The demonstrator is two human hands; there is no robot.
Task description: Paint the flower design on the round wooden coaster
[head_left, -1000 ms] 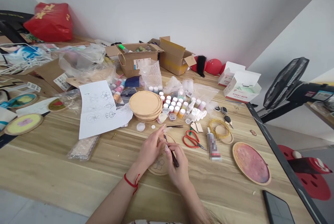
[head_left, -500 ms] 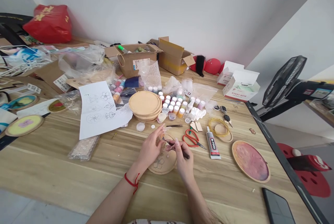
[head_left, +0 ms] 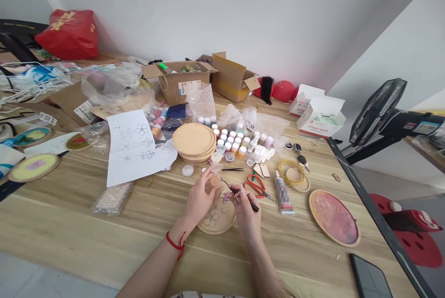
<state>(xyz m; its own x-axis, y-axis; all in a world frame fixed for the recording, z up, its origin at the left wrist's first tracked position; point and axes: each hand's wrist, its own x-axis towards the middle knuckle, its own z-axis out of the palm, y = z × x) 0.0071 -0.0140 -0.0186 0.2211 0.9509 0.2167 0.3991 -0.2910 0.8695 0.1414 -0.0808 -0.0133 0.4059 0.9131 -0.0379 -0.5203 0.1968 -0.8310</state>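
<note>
Left hand [head_left: 201,198]: fingers [head_left: 209,176] curled narrowly around a small clear lid [head_left: 217,168]
Right hand [head_left: 247,217]: fingers [head_left: 242,193] pinching a paintbrush [head_left: 253,206], tip just above the disc
Wooden disc [head_left: 217,219]: flat on the table [head_left: 69,205], beneath both hands, flower drawing [head_left: 211,218] on top

Craft workspace: paint jars [head_left: 227,142], wooden discs [head_left: 193,142]

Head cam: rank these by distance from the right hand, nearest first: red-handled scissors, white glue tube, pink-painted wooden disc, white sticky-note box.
From the right hand, head view:
1. Red-handled steel scissors: just ahead, on the table.
2. Slim white glue tube: ahead and to the right.
3. Pink-painted round wooden disc: right, near the table edge.
4. White cardboard sticky-note box: far right, by the wall.
</note>
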